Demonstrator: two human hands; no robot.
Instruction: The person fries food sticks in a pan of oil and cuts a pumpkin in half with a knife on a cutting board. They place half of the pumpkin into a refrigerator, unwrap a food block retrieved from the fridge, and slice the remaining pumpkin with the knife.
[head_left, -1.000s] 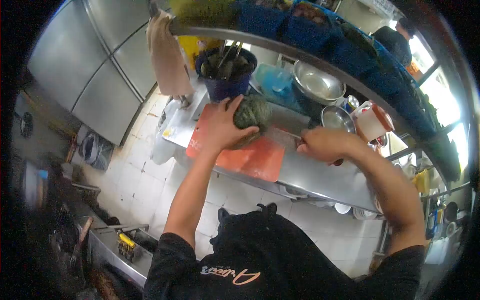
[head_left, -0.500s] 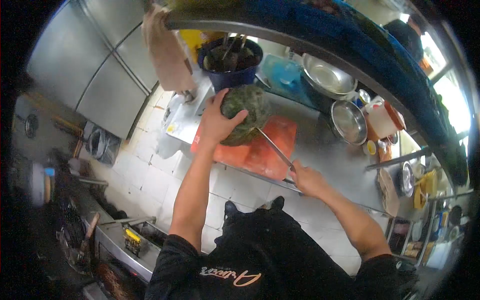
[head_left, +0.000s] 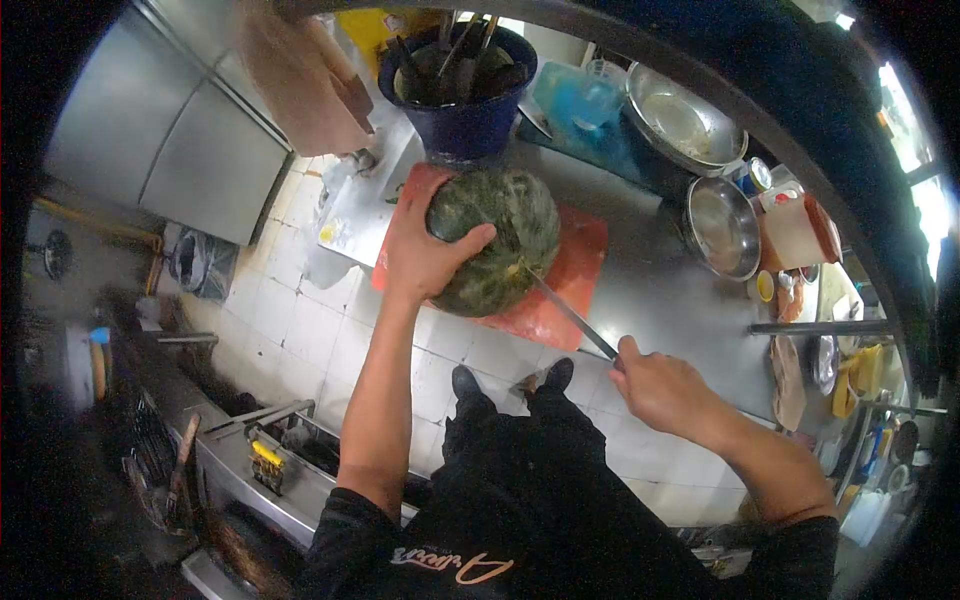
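Observation:
A large, round, mottled green squash or melon [head_left: 510,225] rests on a red cutting board [head_left: 580,255]; I cannot tell which it is. My left hand [head_left: 430,245] grips its left side, fingers around the far side and thumb across the top. In my right hand [head_left: 660,385] is the handle of a knife [head_left: 578,320]. Its narrow blade points up and left, and the tip meets the rind at a small yellowish spot on the near right side. How deep the tip sits is hidden.
Behind the board stands a dark blue bucket [head_left: 455,125] with utensils in it. Metal bowls [head_left: 722,230] and small containers line the counter's right side. A shelf edge [head_left: 600,40] overhangs the back. Behind me on the left is a stove [head_left: 250,440].
My view has shifted, so the board and bucket look nearer. My right hand has drawn down and right with the knife, and more of the blade shows. My left hand keeps its hold.

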